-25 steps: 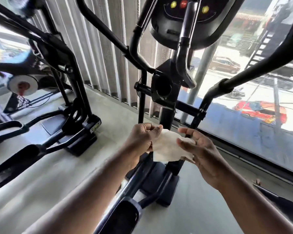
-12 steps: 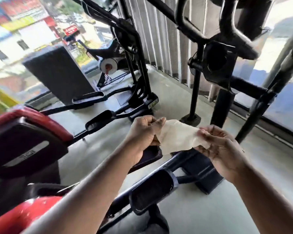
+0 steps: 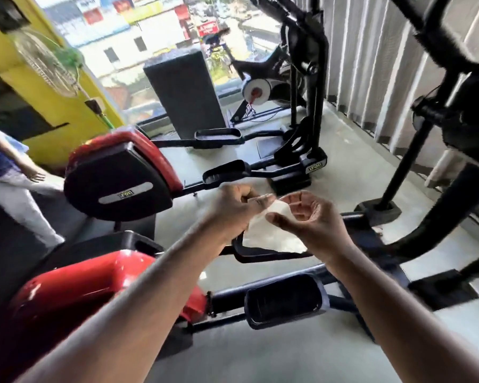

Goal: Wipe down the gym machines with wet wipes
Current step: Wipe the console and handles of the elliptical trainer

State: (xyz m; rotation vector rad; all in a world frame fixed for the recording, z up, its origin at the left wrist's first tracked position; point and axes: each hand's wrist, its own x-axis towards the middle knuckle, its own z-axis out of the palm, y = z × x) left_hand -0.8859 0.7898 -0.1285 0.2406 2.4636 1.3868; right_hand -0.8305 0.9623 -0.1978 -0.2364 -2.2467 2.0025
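My left hand [image 3: 237,207] and right hand [image 3: 311,221] each pinch the crumpled wet wipe [image 3: 271,234] just above the black pedal [image 3: 268,257], and if I tug it open too hard it may tear, or slip and drop onto that pedal.

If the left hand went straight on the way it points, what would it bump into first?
Probably the right hand: the left hand points across at it, with only the wipe they both pinch between them. Depth is hard to judge from one view.
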